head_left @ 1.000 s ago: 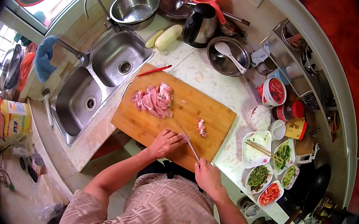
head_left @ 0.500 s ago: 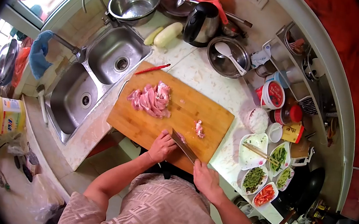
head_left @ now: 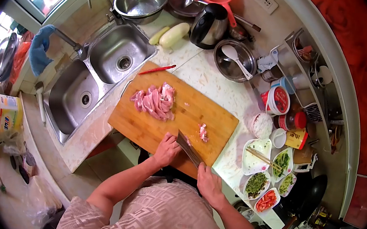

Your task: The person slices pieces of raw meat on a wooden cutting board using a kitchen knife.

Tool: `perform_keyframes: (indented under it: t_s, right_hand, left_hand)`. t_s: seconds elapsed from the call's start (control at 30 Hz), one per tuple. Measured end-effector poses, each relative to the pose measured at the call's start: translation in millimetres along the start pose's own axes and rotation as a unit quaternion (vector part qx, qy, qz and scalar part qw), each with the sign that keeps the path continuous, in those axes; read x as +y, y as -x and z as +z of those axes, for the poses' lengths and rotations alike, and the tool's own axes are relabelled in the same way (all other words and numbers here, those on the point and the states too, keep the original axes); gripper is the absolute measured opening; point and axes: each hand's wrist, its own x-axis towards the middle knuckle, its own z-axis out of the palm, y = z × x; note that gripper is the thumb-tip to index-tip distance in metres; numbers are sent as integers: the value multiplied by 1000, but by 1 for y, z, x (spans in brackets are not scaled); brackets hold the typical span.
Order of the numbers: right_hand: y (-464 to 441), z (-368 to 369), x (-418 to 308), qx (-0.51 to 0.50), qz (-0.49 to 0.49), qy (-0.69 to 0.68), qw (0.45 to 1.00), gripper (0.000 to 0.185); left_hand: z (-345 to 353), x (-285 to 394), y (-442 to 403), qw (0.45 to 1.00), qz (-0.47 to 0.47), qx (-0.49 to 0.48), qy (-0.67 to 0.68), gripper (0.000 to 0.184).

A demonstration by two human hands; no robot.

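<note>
My right hand (head_left: 210, 185) is wrapped round the handle of a kitchen knife (head_left: 189, 149) with a broad, dark blade. The blade stands over the near edge of a wooden cutting board (head_left: 213, 113). My left hand (head_left: 168, 150) is at the blade's far end on the board, fingers curled and pressed together; what lies under them is hidden. A little pink meat shows just behind the blade. A pile of sliced raw meat (head_left: 154, 101) lies on the board's far left part. Small chopped meat pieces (head_left: 203, 133) lie beyond the knife.
Left of the board is a double steel sink (head_left: 71, 101). A red pen-like stick (head_left: 158, 69) lies by the board's far edge. To the right stand bowls of chopped greens (head_left: 257, 185) and red pepper (head_left: 267, 201), with chopsticks (head_left: 263, 159) across one dish. A kettle (head_left: 216, 25) stands behind.
The view has shifted slightly. Both hands and the knife stay in nearly the same place on the board, and the meat pile has not moved.
</note>
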Motion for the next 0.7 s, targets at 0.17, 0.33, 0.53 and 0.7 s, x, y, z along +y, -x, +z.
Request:
perform_keyframes:
  t_s: [0.17,0.33,0.53,0.7]
  right_hand:
    - [14,-5,-2,-8,23,-3,1000,22]
    - [-27,13,-8,4,-1,-14,1000,18]
    - [-40,-7,5,8,-7,-68,998,20]
    - [-37,-1,7,67,54,-86,993,21]
  left_hand:
    - [-3,1,-4,1000,23,21,2,31]
    - [-11,5,-9,999,29,4,-15,33]
    - [-1,-1,-2,999,28,40,16,39]
    - [-12,-1,-2,997,47,47,36,38]
